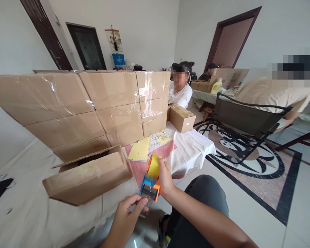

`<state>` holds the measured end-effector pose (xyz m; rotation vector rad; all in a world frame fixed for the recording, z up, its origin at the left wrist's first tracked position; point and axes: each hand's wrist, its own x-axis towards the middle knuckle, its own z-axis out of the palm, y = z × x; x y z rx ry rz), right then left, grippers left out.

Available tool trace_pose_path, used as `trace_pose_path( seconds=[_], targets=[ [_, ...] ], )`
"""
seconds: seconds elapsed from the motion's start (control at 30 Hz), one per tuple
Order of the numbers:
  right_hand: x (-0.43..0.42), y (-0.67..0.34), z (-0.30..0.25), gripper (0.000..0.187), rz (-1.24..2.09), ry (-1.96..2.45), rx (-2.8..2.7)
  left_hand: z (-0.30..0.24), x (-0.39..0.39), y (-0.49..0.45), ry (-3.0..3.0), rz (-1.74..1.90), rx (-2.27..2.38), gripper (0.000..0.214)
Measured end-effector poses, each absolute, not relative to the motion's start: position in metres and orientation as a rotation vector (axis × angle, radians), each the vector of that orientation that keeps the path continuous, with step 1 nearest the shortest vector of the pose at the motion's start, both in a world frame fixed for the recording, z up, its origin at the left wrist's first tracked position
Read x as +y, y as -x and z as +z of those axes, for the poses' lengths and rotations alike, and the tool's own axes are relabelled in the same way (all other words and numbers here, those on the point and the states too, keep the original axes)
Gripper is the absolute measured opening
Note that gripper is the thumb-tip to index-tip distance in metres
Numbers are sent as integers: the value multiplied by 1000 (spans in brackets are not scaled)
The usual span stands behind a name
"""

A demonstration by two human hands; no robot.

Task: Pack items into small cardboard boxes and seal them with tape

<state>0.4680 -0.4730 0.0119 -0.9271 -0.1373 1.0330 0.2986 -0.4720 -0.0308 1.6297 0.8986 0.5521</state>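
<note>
My right hand [165, 179] grips an orange and blue tape dispenser [150, 186] that carries a yellow roll of tape [154, 166]. Just below the dispenser's front end, my left hand [129, 208] has its fingers pinched; the tape end between them is too small to make out. Left of the dispenser, an open cardboard box [90, 177] lies tilted on a cloth-covered table [28, 206], one flap raised.
Taped cardboard boxes [98, 103] are stacked in a wall behind the open box. A small sealed box [182, 119] sits further along the table. A person in white sits behind it. A black chair [245, 120] and another seated person are at right. My knee [204, 196] is below.
</note>
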Motion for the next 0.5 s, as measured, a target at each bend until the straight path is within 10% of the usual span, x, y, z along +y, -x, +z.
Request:
trace_pose_path(
  seconds=[0.5],
  targets=[
    [-471,-466,8,36,1022,1006,-144,-40,-471,-302,-1760,687,945,58]
  ],
)
